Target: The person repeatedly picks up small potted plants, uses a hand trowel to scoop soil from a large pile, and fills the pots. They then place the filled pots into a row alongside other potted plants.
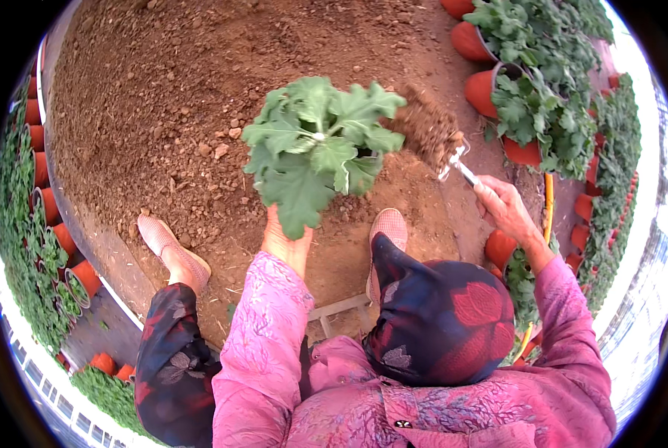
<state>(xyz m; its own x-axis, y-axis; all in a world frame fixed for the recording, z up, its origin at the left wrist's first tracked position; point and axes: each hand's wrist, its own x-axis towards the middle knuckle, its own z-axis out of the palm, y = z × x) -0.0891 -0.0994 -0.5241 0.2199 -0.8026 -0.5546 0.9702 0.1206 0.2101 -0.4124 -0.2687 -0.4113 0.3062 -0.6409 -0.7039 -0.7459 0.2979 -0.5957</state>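
My left hand (285, 242) holds up a potted leafy plant (317, 140), seen from above. Broad lobed leaves cover my fingers and nearly all of the pot; a bit of dark rim shows at the right. Closed around the handle of a metal hand trowel (464, 170), my right hand (501, 203) is to the right of the plant. Brown soil (430, 130), blurred, heaps over the trowel's blade. The load of soil is close to the plant's right-hand leaves.
A wide mound of loose soil (143, 112) spreads ahead, with clods near my feet. Red pots (482, 92) with leafy plants line the right side, some tipped over. More potted plants (84, 280) stand at the left. A yellow hose (548, 201) runs beside my right arm.
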